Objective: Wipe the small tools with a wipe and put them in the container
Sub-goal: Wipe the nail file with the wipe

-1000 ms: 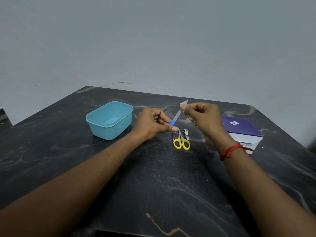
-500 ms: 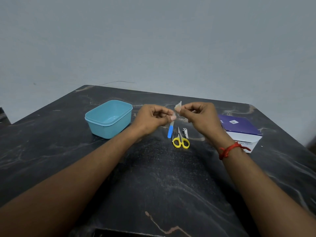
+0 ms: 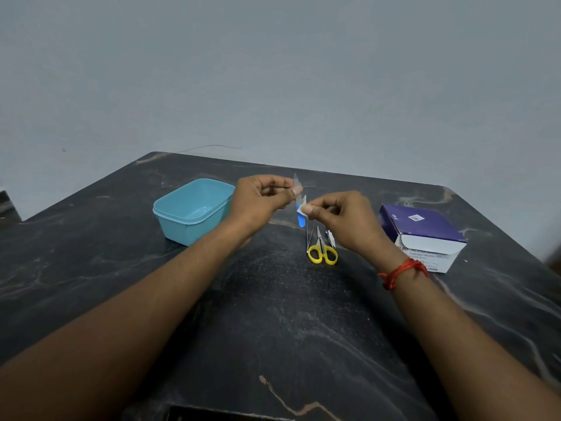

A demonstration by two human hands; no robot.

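At the far left of the dark, marbled worktop (image 3: 91, 268) sits a light blue container (image 3: 194, 209), rectangular with rounded corners, open at the top and standing upright. Nothing can be seen inside it from this angle.

Just right of the container, the left hand (image 3: 261, 199) is raised above the worktop, its fingers curled and its thumb and forefinger pinched on the metal part of a small nail file (image 3: 299, 202). The file stands nearly upright, its thin grey tip poking up past the fingertips and its blue handle end hanging down below them.

Directly beside it, the right hand (image 3: 343, 218) is also off the worktop, closed in a pinch on a small white wipe (image 3: 303, 208). The wipe is pressed against the file where the metal meets the blue handle, so the two hands nearly touch around the tool.

Below the hands, lying flat on the worktop, are three more small tools close together: a pair of thin tweezers (image 3: 309, 237), then yellow-handled scissors (image 3: 321, 250) with blades pointing away from the person, and just right of them a small metal nail clipper (image 3: 331, 238), partly hidden by the right hand.

A red thread band (image 3: 400, 271) circles the right wrist. Farther right, apart from the tools, rests a purple and white box (image 3: 425, 235) with print on its near face that is too blurred to read fully.
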